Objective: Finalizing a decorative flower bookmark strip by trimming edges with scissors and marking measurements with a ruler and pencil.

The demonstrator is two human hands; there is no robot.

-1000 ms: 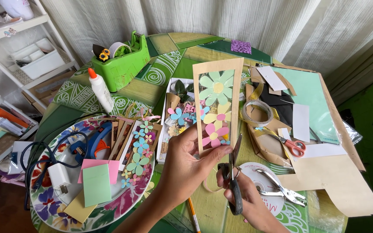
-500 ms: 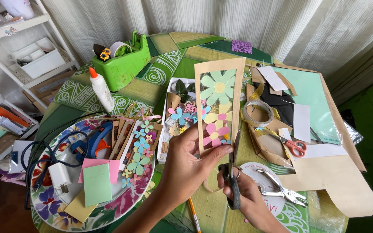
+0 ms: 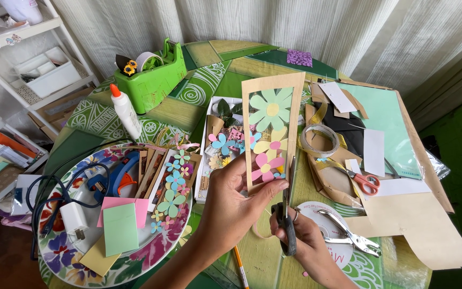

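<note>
My left hand [image 3: 236, 206] pinches the lower end of a tall tan paper frame [image 3: 271, 131] with a clear window showing green, yellow and pink paper flowers. It is held upright above the table. My right hand [image 3: 300, 241] grips black-handled scissors [image 3: 287, 217], whose blades point up along the frame's lower right edge. A thin curl of tan paper hangs under the frame near my right hand.
A flowered round plate [image 3: 54, 262] at left carries a glue gun, charger, coloured papers and flower strips. A glue bottle [image 3: 125, 112], green tape dispenser [image 3: 153, 75], white tray of flowers [image 3: 217, 134], red-handled scissors [image 3: 364, 182], hole punch [image 3: 348, 233] and paper sheets lie around.
The scissors have moved a little up along the frame's right edge. The frame and my left hand have hardly shifted.
</note>
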